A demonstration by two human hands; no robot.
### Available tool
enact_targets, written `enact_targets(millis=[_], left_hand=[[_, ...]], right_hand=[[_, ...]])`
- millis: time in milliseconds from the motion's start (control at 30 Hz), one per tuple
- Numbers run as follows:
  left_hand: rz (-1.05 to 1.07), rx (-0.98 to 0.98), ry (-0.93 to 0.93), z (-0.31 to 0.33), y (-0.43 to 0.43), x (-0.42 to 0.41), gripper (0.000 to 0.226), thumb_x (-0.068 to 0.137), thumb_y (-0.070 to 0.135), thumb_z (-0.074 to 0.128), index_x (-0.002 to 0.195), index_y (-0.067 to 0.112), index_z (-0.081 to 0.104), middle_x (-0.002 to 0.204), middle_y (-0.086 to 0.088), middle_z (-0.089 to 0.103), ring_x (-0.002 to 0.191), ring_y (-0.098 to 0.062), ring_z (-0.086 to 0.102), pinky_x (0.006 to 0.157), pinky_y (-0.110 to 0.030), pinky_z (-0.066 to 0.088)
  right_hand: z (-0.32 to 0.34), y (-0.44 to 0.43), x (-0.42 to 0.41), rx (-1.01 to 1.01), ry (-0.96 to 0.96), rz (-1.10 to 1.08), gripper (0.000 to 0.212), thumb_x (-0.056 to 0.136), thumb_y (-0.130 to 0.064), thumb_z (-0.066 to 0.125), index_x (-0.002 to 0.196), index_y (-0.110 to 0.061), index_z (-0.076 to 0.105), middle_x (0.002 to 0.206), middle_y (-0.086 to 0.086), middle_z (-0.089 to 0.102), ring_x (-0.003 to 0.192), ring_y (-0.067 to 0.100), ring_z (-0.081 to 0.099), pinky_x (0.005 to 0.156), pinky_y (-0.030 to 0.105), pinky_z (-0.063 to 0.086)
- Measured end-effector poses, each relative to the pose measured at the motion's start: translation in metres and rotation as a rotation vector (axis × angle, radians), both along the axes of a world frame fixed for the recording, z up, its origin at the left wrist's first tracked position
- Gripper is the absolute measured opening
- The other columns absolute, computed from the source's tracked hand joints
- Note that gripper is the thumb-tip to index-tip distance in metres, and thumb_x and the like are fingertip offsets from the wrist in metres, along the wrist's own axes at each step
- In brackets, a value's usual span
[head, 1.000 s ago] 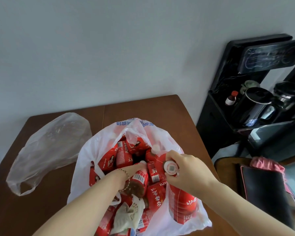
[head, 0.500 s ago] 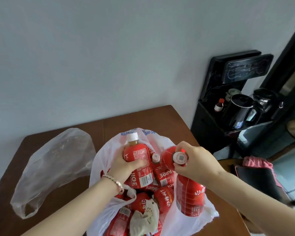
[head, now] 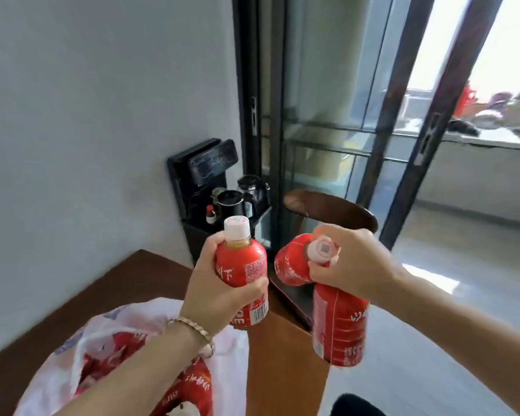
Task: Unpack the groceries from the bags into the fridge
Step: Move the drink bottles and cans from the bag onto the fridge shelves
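Note:
My left hand [head: 219, 291] grips a red-labelled juice bottle [head: 243, 265] with a white cap, held upright above the table. My right hand [head: 353, 262] holds two more red juice bottles by their tops: one hangs down [head: 339, 331], the other [head: 290, 261] tilts to the left beside it. The white plastic grocery bag [head: 81, 349] lies at the lower left on the brown wooden table [head: 282, 355], with several red bottles still showing inside it. No fridge is in view.
A black water dispenser [head: 198, 175] with kettles stands against the white wall behind the table. A dark wooden chair [head: 333, 210] is at the table's right corner. Glass sliding doors [head: 342, 115] lead to a balcony; grey floor lies open on the right.
Both hands have risen out of the bag with their bottles. The view has swung up and to the right, away from the bag toward the glass doors.

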State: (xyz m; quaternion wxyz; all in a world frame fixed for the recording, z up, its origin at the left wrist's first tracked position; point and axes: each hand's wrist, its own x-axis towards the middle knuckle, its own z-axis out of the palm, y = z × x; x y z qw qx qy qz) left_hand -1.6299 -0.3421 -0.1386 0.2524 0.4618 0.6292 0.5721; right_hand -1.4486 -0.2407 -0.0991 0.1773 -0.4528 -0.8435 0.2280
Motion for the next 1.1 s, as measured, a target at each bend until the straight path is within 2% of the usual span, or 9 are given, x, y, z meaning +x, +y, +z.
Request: enact_targets(millis=[100, 167, 267, 367, 533, 767, 867, 967, 1100], left_hand=[[-0.178, 0.031, 0.08, 0.006, 0.038, 0.064, 0.067, 0.056, 0.01, 0.086, 0.102, 0.036, 0.045, 0.095, 0.009, 0.058, 0.083, -0.005, 0.062, 0.065, -0.005, 0.048], [-0.284, 0.048, 0.098, 0.01, 0.062, 0.116, 0.07, 0.061, 0.007, 0.084, 0.11, 0.033, 0.042, 0.099, 0.012, 0.055, 0.087, -0.008, 0.06, 0.065, -0.005, 0.048], [-0.452, 0.07, 0.137, 0.015, 0.088, 0.204, 0.072, 0.066, 0.009, 0.081, 0.119, 0.029, 0.037, 0.1, 0.021, 0.048, 0.089, 0.001, 0.053, 0.069, -0.005, 0.043], [-0.59, 0.064, 0.13, 0.014, 0.106, 0.294, 0.072, 0.067, 0.011, 0.081, 0.114, 0.036, 0.033, 0.094, 0.026, 0.045, 0.082, 0.01, 0.049, 0.059, -0.001, 0.039], [-0.785, 0.047, 0.061, 0.01, 0.116, 0.471, 0.067, 0.064, 0.006, 0.083, 0.103, 0.04, 0.04, 0.087, 0.019, 0.055, 0.075, 0.005, 0.055, 0.056, -0.006, 0.039], [-1.071, 0.053, -0.038, 0.017, 0.117, 0.725, 0.061, 0.062, 0.005, 0.083, 0.093, 0.04, 0.044, 0.089, 0.011, 0.06, 0.08, -0.004, 0.058, 0.061, -0.019, 0.044], [-1.217, 0.052, -0.04, 0.026, 0.117, 0.819, 0.059, 0.063, 0.007, 0.083, 0.095, 0.04, 0.046, 0.088, 0.01, 0.061, 0.08, -0.009, 0.061, 0.061, -0.023, 0.048], [-1.348, 0.074, -0.064, 0.036, 0.12, 0.907, 0.061, 0.061, 0.003, 0.083, 0.098, 0.037, 0.048, 0.09, 0.006, 0.062, 0.077, -0.005, 0.063, 0.056, -0.015, 0.05], [-1.51, 0.093, -0.094, 0.049, 0.128, 1.017, 0.063, 0.061, 0.001, 0.082, 0.101, 0.036, 0.049, 0.089, 0.005, 0.063, 0.069, 0.002, 0.064, 0.053, -0.01, 0.048]], right_hand=[[0.006, -0.001, 0.079, 0.043, -0.027, -0.177, 0.051, 0.074, -0.034, 0.075, 0.121, -0.031, 0.055, 0.11, 0.0, 0.064, 0.091, 0.019, 0.063, 0.072, 0.028, 0.054], [0.008, -0.005, 0.136, 0.075, -0.025, -0.289, 0.043, 0.072, -0.028, 0.076, 0.113, -0.026, 0.061, 0.1, 0.002, 0.067, 0.08, 0.017, 0.061, 0.065, 0.022, 0.051], [0.007, -0.019, 0.224, 0.095, -0.048, -0.481, 0.037, 0.072, -0.023, 0.076, 0.107, -0.021, 0.062, 0.083, -0.004, 0.06, 0.07, 0.012, 0.056, 0.053, 0.011, 0.04], [0.006, -0.035, 0.318, 0.134, -0.102, -0.655, 0.035, 0.07, -0.027, 0.073, 0.103, -0.021, 0.063, 0.08, -0.004, 0.061, 0.072, 0.014, 0.06, 0.06, 0.015, 0.046], [0.011, -0.079, 0.487, 0.173, -0.126, -0.86, 0.021, 0.068, -0.029, 0.071, 0.082, -0.031, 0.055, 0.066, -0.014, 0.058, 0.062, 0.002, 0.056, 0.055, 0.004, 0.038], [0.031, -0.132, 0.699, 0.186, -0.177, -1.172, 0.025, 0.067, -0.029, 0.065, 0.059, -0.031, 0.042, 0.05, -0.014, 0.052, 0.05, 0.003, 0.049, 0.049, 0.013, 0.032], [0.04, -0.147, 0.767, 0.187, -0.179, -1.294, 0.017, 0.069, -0.027, 0.066, 0.064, -0.029, 0.05, 0.054, -0.008, 0.054, 0.053, 0.006, 0.05, 0.05, 0.016, 0.037], [0.042, -0.153, 0.835, 0.207, -0.18, -1.413, 0.012, 0.068, -0.028, 0.068, 0.077, -0.023, 0.062, 0.065, -0.004, 0.064, 0.061, 0.01, 0.057, 0.055, 0.019, 0.042], [0.046, -0.153, 0.919, 0.232, -0.135, -1.526, 0.014, 0.068, -0.027, 0.07, 0.077, -0.02, 0.063, 0.068, -0.005, 0.064, 0.065, 0.012, 0.058, 0.06, 0.023, 0.045]])
